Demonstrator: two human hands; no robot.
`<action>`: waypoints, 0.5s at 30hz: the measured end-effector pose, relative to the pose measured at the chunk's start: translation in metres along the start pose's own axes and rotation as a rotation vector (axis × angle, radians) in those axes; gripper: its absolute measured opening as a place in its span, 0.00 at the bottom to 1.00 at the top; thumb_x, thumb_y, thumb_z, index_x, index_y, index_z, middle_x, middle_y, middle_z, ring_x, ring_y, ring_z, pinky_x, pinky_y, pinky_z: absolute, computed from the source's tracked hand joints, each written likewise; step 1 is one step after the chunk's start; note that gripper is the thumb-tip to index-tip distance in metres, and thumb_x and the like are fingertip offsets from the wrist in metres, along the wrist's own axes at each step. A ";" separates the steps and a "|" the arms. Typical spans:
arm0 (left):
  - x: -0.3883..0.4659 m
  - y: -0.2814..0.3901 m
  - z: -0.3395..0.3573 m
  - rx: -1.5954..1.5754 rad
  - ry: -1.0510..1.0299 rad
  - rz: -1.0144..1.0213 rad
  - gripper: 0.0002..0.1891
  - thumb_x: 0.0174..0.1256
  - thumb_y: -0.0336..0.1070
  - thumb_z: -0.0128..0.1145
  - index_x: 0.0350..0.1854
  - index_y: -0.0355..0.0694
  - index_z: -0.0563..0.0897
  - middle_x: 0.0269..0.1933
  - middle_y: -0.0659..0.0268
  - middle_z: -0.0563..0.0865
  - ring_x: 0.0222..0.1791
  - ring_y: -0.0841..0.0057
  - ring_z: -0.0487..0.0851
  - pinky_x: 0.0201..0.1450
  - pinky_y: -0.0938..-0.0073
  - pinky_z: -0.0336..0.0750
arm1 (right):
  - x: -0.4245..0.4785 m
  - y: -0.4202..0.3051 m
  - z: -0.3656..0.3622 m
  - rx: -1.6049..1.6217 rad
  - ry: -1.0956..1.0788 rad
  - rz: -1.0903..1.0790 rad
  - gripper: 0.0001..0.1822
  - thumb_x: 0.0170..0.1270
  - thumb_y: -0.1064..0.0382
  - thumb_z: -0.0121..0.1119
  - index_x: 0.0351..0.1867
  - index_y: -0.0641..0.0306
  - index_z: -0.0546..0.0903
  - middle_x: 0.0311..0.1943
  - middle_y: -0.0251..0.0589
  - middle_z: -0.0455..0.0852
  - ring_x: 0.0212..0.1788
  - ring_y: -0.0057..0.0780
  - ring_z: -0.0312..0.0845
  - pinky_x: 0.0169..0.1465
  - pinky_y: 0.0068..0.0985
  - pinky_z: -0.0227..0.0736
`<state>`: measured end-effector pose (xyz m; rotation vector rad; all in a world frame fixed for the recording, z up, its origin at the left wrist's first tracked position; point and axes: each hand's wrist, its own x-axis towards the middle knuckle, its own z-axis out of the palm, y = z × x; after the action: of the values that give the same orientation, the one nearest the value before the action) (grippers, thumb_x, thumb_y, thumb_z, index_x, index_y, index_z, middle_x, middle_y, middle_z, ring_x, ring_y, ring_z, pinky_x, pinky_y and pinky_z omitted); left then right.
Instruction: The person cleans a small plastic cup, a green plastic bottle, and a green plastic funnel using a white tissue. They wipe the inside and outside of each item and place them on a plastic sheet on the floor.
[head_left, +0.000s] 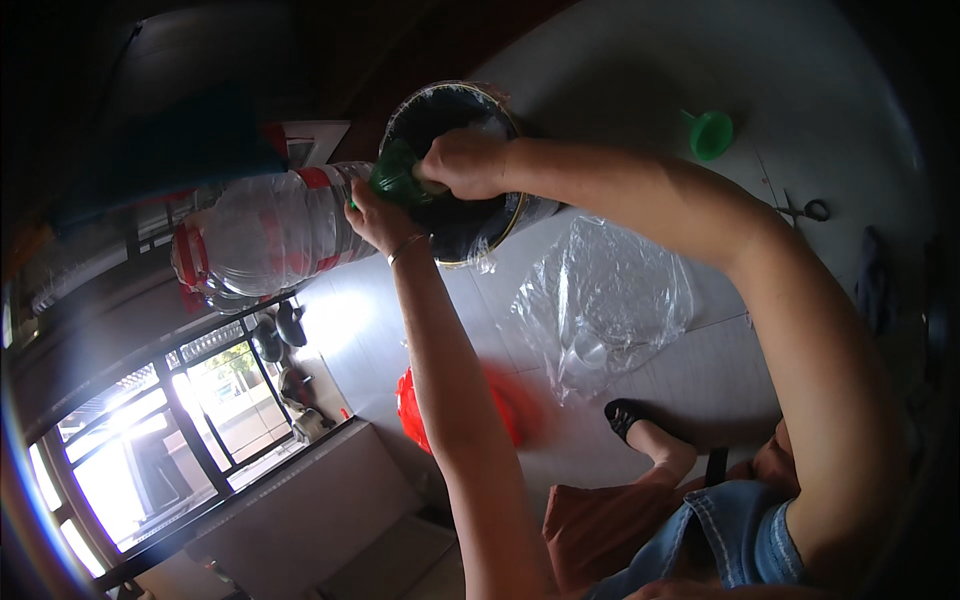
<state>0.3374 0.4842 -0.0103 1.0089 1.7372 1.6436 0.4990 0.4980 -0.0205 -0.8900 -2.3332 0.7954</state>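
My left hand (382, 217) holds the side of a green translucent plastic vessel (399, 176), which lies over the near-left rim of a large dark round tub (480, 236) edged with clear plastic film. My right hand (466, 163) is closed at the vessel's other side, above the tub's dark inside; what its fingers grip is blurred and partly hidden. Left of my left hand, a large clear plastic bottle (289, 225) with red bands lies across the view, its narrower end by the green vessel.
A clear plastic sheet (622, 277) lies on the tiled floor with a clear plastic cup (586, 352) on or under it. Beyond my right arm are a green funnel (711, 135) and scissors (810, 211). A red plastic bag (411, 412) lies beside my left forearm.
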 end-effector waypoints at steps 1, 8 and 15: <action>-0.002 0.001 0.000 0.033 0.034 0.006 0.16 0.65 0.44 0.52 0.45 0.36 0.71 0.34 0.64 0.77 0.32 0.76 0.78 0.35 0.75 0.77 | -0.001 0.008 -0.001 0.042 0.038 0.057 0.06 0.51 0.69 0.55 0.32 0.61 0.81 0.34 0.48 0.84 0.40 0.45 0.81 0.45 0.37 0.74; -0.001 -0.005 0.005 -0.063 0.112 -0.019 0.21 0.59 0.46 0.54 0.42 0.29 0.74 0.38 0.56 0.80 0.35 0.68 0.81 0.36 0.68 0.78 | -0.001 0.009 0.005 0.062 0.116 -0.045 0.07 0.49 0.75 0.52 0.30 0.64 0.79 0.29 0.47 0.84 0.37 0.45 0.81 0.41 0.36 0.72; -0.005 0.003 0.011 -0.026 0.145 -0.048 0.22 0.57 0.47 0.54 0.41 0.28 0.75 0.36 0.56 0.81 0.31 0.66 0.82 0.34 0.67 0.79 | 0.003 0.015 0.007 0.115 0.181 -0.021 0.05 0.50 0.70 0.55 0.29 0.60 0.79 0.29 0.44 0.84 0.37 0.45 0.81 0.41 0.38 0.72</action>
<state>0.3496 0.4864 -0.0094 0.8481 1.8140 1.7419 0.4985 0.5072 -0.0352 -0.8497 -2.1145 0.7972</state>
